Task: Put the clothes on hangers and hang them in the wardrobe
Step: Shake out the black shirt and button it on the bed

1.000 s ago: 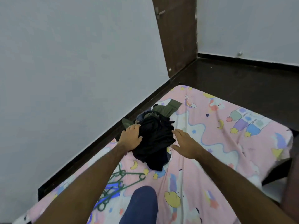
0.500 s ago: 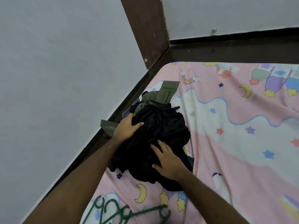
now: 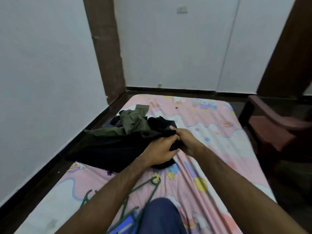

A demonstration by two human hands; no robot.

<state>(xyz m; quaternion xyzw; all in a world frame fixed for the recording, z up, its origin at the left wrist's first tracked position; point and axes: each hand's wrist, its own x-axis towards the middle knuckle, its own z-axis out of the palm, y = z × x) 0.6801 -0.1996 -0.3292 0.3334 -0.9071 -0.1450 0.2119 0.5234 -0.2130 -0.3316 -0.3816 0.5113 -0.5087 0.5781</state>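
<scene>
From the head camera, both hands grasp the same black garment (image 3: 114,149) at one bunched edge: the left hand (image 3: 160,149) curls round the fabric from the near side, and the right hand (image 3: 183,137) pinches it just beyond, the two touching. The garment trails left across the pink bedsheet (image 3: 211,166), its far part over the pile of clothes (image 3: 133,122), where an olive piece lies on top. Green hangers (image 3: 128,200) lie on the sheet near the knee, none carrying anything. The task looks barely started: nothing is on a hanger, and no open wardrobe shows.
</scene>
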